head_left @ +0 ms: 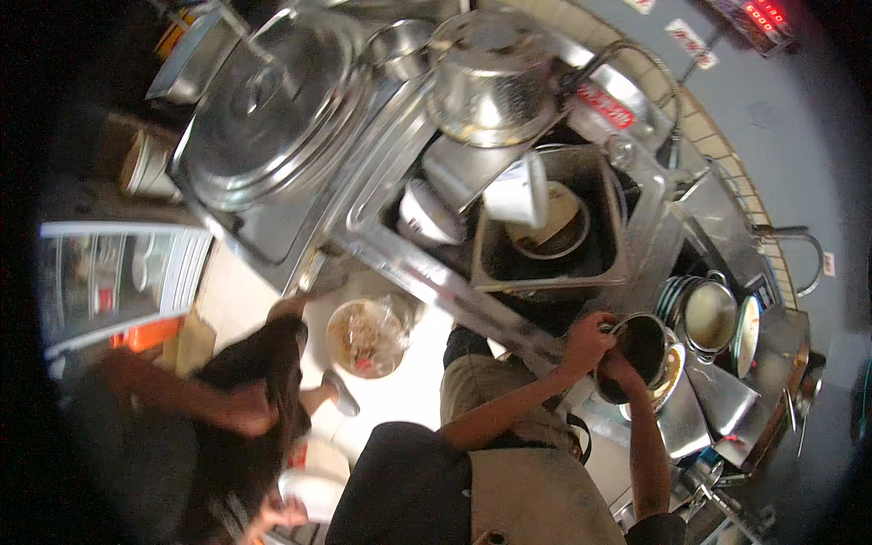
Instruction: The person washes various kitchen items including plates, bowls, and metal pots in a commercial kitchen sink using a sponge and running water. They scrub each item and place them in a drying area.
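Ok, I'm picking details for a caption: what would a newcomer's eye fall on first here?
Probably the large metal pot at the top centre and the wide round lid at the upper left, both shiny. Right of centre, the left hand holds a metal pan while the right hand reaches into it. A red-lit display glows at the far upper right.

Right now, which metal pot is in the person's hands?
The dark-inside pot at lower right: left hand holds its rim, right hand is inside. They touch no other pot.
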A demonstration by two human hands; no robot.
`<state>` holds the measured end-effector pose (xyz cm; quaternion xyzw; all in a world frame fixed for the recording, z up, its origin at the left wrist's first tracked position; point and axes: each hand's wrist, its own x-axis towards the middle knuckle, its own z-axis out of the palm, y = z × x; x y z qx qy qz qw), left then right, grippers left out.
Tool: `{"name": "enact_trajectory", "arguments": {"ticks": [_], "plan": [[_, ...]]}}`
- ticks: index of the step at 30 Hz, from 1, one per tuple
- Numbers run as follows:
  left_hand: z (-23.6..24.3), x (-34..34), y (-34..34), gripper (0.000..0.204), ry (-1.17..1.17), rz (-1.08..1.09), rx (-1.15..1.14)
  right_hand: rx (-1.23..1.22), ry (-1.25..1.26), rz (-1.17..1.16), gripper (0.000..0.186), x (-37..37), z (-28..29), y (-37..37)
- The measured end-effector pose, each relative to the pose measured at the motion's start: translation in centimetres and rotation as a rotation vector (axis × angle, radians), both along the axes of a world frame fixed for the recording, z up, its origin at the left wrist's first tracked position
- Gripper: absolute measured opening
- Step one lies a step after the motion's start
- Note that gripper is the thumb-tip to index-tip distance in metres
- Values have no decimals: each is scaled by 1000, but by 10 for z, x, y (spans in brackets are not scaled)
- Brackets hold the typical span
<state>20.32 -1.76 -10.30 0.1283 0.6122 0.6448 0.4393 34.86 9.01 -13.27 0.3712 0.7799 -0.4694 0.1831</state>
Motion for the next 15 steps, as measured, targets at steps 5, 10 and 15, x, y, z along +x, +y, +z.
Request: {"name": "enact_trajectory", "arguments": {"ticks": [5, 10, 15], "plan": [[17, -16, 3, 41, -23, -112, -98, -38, 169, -33, 29, -15, -2, -7], [-11, -1, 4, 38, 28, -17, -82, 290, 4, 120, 37, -53, 14, -22], [-14, -1, 4, 39, 85, -55, -123, 843, -154, 322, 37, -46, 1, 9]]}}
